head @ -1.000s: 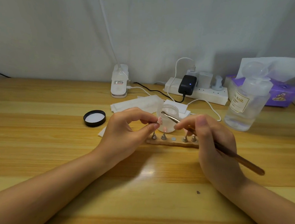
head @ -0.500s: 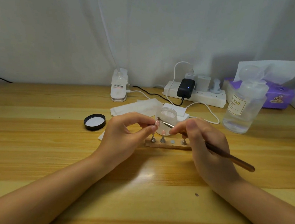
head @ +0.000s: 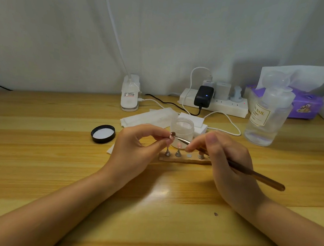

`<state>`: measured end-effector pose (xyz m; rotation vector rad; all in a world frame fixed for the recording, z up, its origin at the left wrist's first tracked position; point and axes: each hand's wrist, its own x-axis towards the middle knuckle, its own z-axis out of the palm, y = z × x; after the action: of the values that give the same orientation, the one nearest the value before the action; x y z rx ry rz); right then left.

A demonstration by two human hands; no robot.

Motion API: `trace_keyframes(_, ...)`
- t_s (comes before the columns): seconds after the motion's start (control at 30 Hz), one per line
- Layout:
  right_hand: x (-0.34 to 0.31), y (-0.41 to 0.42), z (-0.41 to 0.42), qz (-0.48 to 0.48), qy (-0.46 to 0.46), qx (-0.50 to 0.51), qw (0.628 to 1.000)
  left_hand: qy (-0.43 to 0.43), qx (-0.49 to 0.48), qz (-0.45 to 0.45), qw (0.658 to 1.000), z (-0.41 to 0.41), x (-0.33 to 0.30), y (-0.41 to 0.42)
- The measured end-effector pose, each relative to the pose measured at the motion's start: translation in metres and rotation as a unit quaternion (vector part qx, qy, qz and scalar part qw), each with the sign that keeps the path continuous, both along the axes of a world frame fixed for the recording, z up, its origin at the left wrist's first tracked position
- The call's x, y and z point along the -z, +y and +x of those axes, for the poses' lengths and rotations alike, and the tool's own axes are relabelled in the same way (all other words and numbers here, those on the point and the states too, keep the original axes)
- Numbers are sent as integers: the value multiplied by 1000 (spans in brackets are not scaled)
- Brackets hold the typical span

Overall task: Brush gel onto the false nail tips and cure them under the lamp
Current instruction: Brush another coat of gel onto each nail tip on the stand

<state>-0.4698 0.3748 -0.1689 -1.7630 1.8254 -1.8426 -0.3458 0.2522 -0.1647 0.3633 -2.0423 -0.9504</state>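
My left hand (head: 135,150) pinches a small false nail tip (head: 170,135) between thumb and forefinger, held above the wooden holder strip (head: 183,160). My right hand (head: 226,162) grips a brown-handled gel brush (head: 250,172); its bristle end touches the held nail tip. On the strip stand metal pegs, one bearing a pink nail tip (head: 178,145). An open frosted gel jar (head: 182,129) stands just behind the strip. The white clip lamp (head: 130,92) sits at the back of the table with its thin neck rising up.
A black jar lid (head: 103,133) lies left of my hands. White wipes (head: 148,117) lie behind the jar. A power strip (head: 217,106) with cables, a clear pump bottle (head: 267,116) and a purple tissue pack (head: 303,105) stand at the back right.
The brush tip has moved left onto the nail tip in my left hand. Both hands stay close together over the strip.
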Motion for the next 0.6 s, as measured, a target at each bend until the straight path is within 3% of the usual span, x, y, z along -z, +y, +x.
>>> trace_keyframes(0.3,-1,1,0,-17,-11,3,1000,-2,8,-20,1000,0,0,0)
trace_keyframes(0.6,0,2,0,-36,55,6,998,0,9,-17,1000,0,0,0)
